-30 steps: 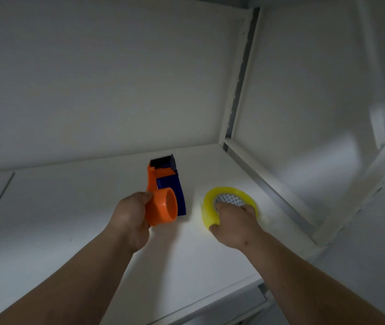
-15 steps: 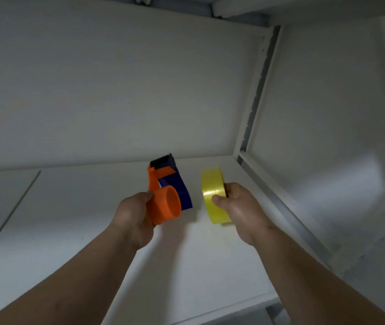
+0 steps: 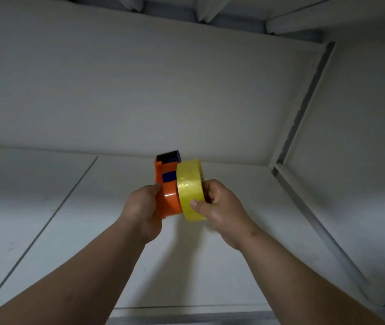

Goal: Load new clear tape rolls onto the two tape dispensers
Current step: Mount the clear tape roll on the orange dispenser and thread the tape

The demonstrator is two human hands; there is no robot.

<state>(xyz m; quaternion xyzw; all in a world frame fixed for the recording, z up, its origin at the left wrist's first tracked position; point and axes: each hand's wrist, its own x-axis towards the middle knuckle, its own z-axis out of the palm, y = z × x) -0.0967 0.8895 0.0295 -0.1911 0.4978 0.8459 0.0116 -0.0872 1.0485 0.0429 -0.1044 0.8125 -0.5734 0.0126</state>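
Left hand is wrapped around the orange tape dispenser, and the right hand pinches the yellowish tape roll right against its hub, maybe partly slid on, hard to tell. White shelf sits below both.

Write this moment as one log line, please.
left hand: holds dispenser | right hand: presses tape roll against hub | seated: cannot tell

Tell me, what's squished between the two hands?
In the head view, the orange dispenser and yellow tape roll sit between the left hand and right hand.
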